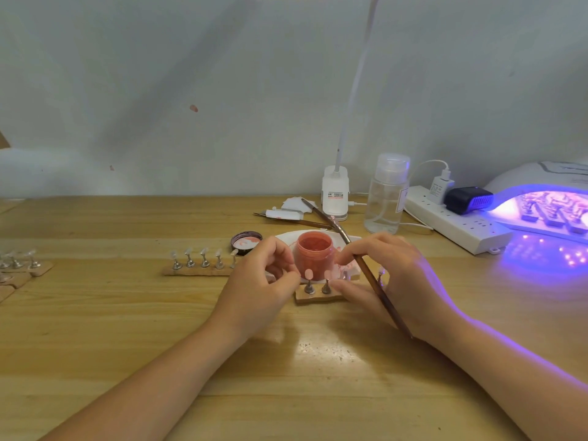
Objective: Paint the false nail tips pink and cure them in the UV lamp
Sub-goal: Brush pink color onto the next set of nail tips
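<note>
Wooden table (127,329), right hand (397,275) holding brush (378,288)

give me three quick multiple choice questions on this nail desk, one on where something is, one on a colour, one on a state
1. Where is the jar?
A. behind the strip of tips between the hands
B. inside the lamp
C. at the left table edge

2. What colour is the paint in the jar?
A. blue
B. pink
C. green

3. What state is the lamp in?
A. lit
B. dark
C. boxed up

Answers: 1 A, the jar stands just past the strip; 2 B, its contents look pink; 3 A, purple light glows from the lamp.
</note>
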Demonstrator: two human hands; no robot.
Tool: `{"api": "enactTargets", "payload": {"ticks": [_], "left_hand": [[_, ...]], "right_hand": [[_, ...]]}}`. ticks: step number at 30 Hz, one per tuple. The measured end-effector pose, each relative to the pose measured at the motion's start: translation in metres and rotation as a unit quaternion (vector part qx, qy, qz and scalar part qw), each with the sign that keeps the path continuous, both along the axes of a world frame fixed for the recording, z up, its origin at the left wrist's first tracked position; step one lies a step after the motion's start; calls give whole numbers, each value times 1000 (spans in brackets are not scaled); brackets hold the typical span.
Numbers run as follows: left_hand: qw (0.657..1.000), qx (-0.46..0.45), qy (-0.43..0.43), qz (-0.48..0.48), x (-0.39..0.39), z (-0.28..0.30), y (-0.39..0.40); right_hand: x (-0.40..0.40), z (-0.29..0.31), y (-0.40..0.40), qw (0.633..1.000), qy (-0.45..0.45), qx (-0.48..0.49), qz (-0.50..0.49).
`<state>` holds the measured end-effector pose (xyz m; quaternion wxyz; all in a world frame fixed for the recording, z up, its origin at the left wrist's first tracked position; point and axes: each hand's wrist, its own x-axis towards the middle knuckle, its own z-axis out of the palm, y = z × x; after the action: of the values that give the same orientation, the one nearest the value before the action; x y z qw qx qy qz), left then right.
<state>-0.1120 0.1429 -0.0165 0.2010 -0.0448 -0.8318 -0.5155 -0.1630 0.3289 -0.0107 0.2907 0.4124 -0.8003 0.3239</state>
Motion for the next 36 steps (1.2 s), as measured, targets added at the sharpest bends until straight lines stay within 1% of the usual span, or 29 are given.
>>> {"api": "enactTargets", "payload": {"ticks": [3, 7, 11, 14, 20, 27, 33, 36], "left_hand": [[1000, -29, -3, -10, -1, -2, 0], [998, -67, -16, -4, 1, -2, -1], [991, -131, -23, 3, 4, -2, 1], [987, -157, -27, 6, 6, -1, 2], [984, -177, -32, -2, 5, 1, 2], [986, -163, -29, -5, 6, 1, 2], [986, -168, -21, 2, 7, 2, 3], [980, -193, 26, 26, 8, 1, 3]], "right_hand": [[-3, 1, 8, 1000, -1, 18, -10], [-6, -2, 9, 999, -16, 38, 4], [-10, -5, 8, 999, -17, 29, 17], [-12, -7, 7, 999, -23, 21, 24], [-11, -6, 8, 997, -68, -16, 41], [-4, -2, 5, 987, -136, -88, 19], [2, 1, 0, 983, -107, -146, 5], [8, 2, -6, 983, -86, -161, 6]]}}
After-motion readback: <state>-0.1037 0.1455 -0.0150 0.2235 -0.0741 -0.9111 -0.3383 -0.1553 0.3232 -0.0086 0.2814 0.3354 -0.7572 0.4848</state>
